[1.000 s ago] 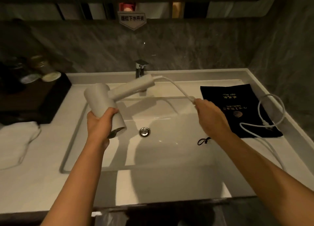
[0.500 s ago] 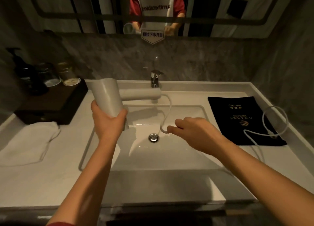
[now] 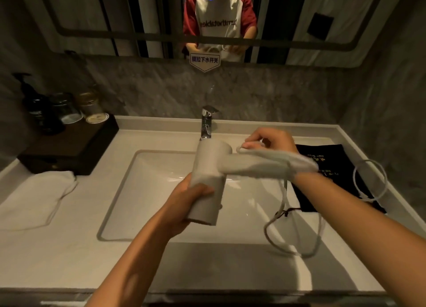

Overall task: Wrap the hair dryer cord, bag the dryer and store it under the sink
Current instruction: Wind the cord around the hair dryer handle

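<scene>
- one white hair dryer (image 3: 211,180) is up over the sink basin (image 3: 129,191), barrel roughly upright, handle sticking out to the right.
- left hand (image 3: 191,198) is wrapped tight round the lower barrel, gripping it.
- right hand (image 3: 269,140) sits behind the handle, fingers pinched on the white cord (image 3: 283,205) near the barrel; the handle end is motion-blurred.
- the cord drops off the handle end, loops low over the basin's front right, then runs on to one more loop on the counter (image 3: 69,249) at far right.
- one black drawstring bag (image 3: 322,154) lies flat on the counter right of the basin, gold print on it too small to read; its drawstring trails toward the basin.
- one white sign (image 3: 204,61) at the mirror's lower edge carries chinese characters, roughly "提拉下水开关".
- in the mirror, the shirt lettering reads reversed, something like "turnthetables".
- one chrome faucet (image 3: 207,122) stands behind the dryer.
- on the dark tray (image 3: 69,145) at left: one pump bottle (image 3: 36,104) and two upturned glasses (image 3: 80,110), labels unreadable.
- one white towel (image 3: 34,198) lies on the left counter.
</scene>
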